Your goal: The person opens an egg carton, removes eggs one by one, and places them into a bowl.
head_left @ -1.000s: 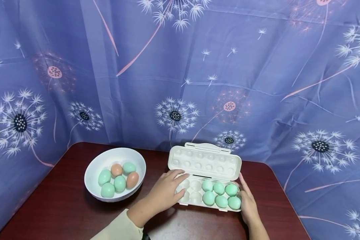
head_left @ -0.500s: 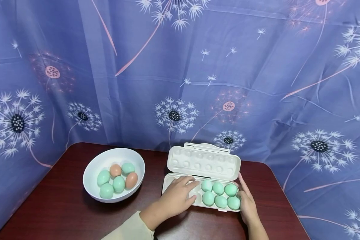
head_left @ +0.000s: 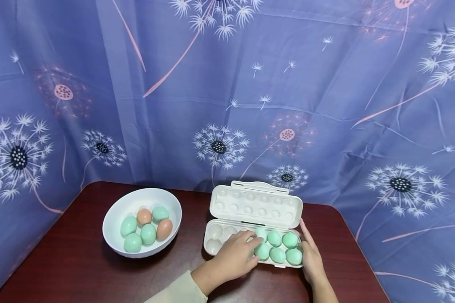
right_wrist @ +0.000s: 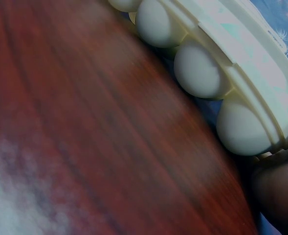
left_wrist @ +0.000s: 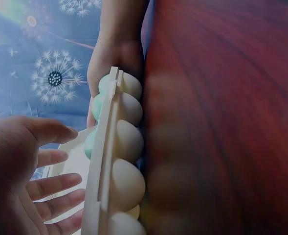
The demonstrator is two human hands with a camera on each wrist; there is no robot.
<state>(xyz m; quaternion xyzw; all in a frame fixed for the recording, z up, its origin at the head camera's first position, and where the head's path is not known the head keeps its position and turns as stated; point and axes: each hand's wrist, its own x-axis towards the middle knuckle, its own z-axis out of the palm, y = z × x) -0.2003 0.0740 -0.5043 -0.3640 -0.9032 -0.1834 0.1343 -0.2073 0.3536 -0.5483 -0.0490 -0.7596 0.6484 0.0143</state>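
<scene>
A cream plastic egg carton [head_left: 257, 206] lies with its lid raised at the back, on the right half of the table. Green eggs [head_left: 277, 255] fill several cups at its right end, while cups [head_left: 214, 231] at the left end hold nothing. My left hand [head_left: 236, 257] hovers over the middle of the tray, fingertips right at the leftmost green eggs. The left wrist view shows its fingers [left_wrist: 60, 186] spread and relaxed beside the carton edge, pinching nothing. At the right end my right hand [head_left: 311, 257] grips the carton, one finger stretched up along the lid.
On the left of the dark red-brown table [head_left: 79, 269] stands a white bowl [head_left: 111, 229] with several green eggs [head_left: 132, 243] and two brown eggs [head_left: 164, 229]. A blue dandelion-print curtain [head_left: 167, 139] hangs behind the table.
My left hand has slid rightward across the carton, from the left cups to the green eggs, uncovering the left end. My right hand keeps its place on the carton.
</scene>
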